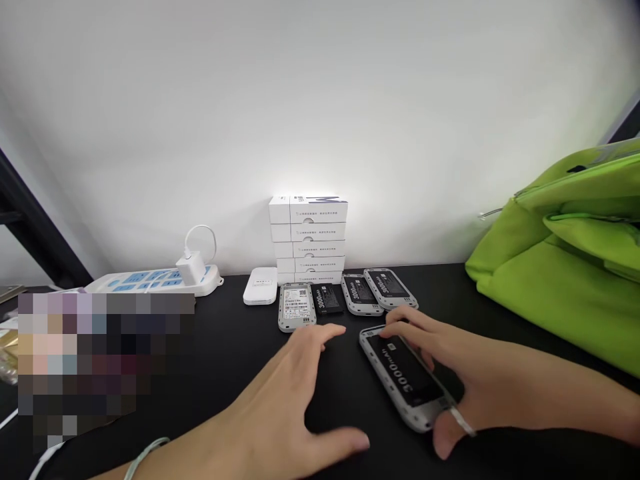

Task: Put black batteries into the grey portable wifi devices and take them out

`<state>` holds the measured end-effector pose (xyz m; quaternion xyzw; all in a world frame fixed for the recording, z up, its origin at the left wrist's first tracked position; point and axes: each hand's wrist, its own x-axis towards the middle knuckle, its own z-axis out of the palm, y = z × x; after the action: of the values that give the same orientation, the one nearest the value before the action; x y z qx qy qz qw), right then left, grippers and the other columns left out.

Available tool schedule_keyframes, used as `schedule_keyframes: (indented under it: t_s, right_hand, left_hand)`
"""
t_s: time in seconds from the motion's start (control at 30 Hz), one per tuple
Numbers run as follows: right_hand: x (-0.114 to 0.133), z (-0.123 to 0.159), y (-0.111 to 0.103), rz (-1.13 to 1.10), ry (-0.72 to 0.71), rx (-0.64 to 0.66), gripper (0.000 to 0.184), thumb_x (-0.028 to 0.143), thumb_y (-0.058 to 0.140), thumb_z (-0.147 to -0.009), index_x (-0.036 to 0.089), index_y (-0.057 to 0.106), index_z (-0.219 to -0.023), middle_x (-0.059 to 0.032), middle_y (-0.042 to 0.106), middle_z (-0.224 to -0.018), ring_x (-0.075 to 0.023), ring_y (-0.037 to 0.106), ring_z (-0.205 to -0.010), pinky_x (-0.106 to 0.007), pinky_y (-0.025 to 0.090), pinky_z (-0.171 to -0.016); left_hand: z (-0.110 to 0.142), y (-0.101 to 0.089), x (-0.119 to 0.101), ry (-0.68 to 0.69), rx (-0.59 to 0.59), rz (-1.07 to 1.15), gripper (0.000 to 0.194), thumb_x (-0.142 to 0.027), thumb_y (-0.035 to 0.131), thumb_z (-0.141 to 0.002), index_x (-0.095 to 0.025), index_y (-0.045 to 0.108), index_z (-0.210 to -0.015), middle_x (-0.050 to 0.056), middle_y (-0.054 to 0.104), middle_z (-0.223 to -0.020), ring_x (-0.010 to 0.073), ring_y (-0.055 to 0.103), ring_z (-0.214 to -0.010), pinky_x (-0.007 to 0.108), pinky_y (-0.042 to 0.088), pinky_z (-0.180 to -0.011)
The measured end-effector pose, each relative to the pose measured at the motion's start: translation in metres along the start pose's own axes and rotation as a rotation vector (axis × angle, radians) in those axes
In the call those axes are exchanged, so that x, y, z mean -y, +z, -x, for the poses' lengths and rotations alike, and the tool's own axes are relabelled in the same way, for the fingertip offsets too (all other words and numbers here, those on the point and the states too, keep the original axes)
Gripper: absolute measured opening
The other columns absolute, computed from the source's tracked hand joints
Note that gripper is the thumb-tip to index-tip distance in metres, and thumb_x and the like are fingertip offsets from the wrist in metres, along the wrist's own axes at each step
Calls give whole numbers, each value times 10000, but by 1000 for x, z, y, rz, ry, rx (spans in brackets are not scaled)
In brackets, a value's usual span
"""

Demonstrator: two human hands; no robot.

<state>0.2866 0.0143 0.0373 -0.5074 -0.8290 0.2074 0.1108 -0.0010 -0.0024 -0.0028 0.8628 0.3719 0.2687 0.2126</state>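
Observation:
My right hand [450,373] grips a grey open-backed device [400,377] that lies on the black table and has a black battery marked 3000mAh in it; fingers lie over its far edge and the thumb under its near end. My left hand [295,393] rests flat on the table just left of it, fingers stretched out, holding nothing. Behind the hands lie another open device with a white label [297,307], a loose black battery [327,298], and two more devices with batteries [361,294], [390,287].
A stack of white boxes [310,240] stands against the wall, with a white cover [261,286] to its left. A white power strip with a charger [160,280] sits at the back left. A green bag [565,267] fills the right side.

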Motion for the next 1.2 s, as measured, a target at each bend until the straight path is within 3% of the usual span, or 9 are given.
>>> schedule_keyframes:
  t_s: [0.13,0.3,0.43,0.53,0.63,0.77,0.9,1.03,1.2]
  right_hand:
    - [42,-19,20,-177,-37,171,698,594,837,-547,267,544,-1090,-25,533,-1111,-230,588,-895,-318,518,-690]
    - [66,-37,41,-200,-23,98,495,641,711,-709,235,486,-883,-8,480,-984,-201,522,-825,-338,446,-688]
    - [72,-44,41,-241,-11,16,475,561,739,-707,243,397,-795,-1,451,-934,-185,471,-785,-324,438,-648]
    - [77,-41,34,-317,-119,-96,409,376,739,-753,255,352,-807,6,479,-929,-180,485,-816,-320,455,-692]
    - [80,-42,27,-546,-244,-33,297,229,647,-836,277,367,-923,33,566,-859,-163,560,-783,-316,492,-702]
    - [64,-65,20,-784,-250,-171,363,327,662,-839,295,369,-1050,59,579,-757,-136,553,-607,-293,492,-570]
    - [35,-94,16,-483,-118,-299,210,432,611,-848,244,558,-926,6,585,-761,-178,586,-676,-354,498,-634]
    - [17,-109,15,-282,-100,-238,381,511,694,-763,234,662,-1024,-46,640,-909,-254,611,-865,-439,490,-789]
    - [15,-111,19,-102,-165,-158,523,558,680,-766,280,643,-1208,-73,638,-1159,-319,505,-1124,-530,357,-981]
  left_hand:
    - [6,10,0,-23,49,81,1128,-558,822,-609,-350,128,-1474,136,407,-1378,403,484,-1221,587,505,-937]
    - [4,8,-1,-78,29,96,1163,-594,827,-586,-361,72,-1439,135,388,-1364,413,454,-1231,625,486,-938]
    - [1,4,-7,-43,-55,80,1133,-469,880,-538,-369,119,-1371,95,411,-1284,358,504,-1151,548,534,-888]
    - [-1,2,-7,-75,-147,60,1117,-392,879,-537,-359,125,-1360,90,396,-1267,336,504,-1141,532,528,-901]
    - [-5,1,0,-143,-241,37,1116,-398,856,-577,-331,98,-1394,118,354,-1324,358,440,-1226,575,467,-980]
    - [-13,-4,14,-243,-295,23,1134,-472,845,-603,-336,83,-1433,127,312,-1386,380,350,-1317,606,414,-1022]
    - [-21,-10,23,-317,-316,13,1055,-505,809,-659,-347,126,-1448,123,291,-1442,388,282,-1376,624,373,-1047]
    - [-24,-12,27,-400,-324,58,990,-549,756,-712,-328,148,-1461,125,320,-1421,372,425,-1259,564,474,-950]
    - [-24,-12,30,-398,-309,72,729,-516,687,-792,-298,325,-1387,84,374,-1339,234,546,-965,429,523,-841]
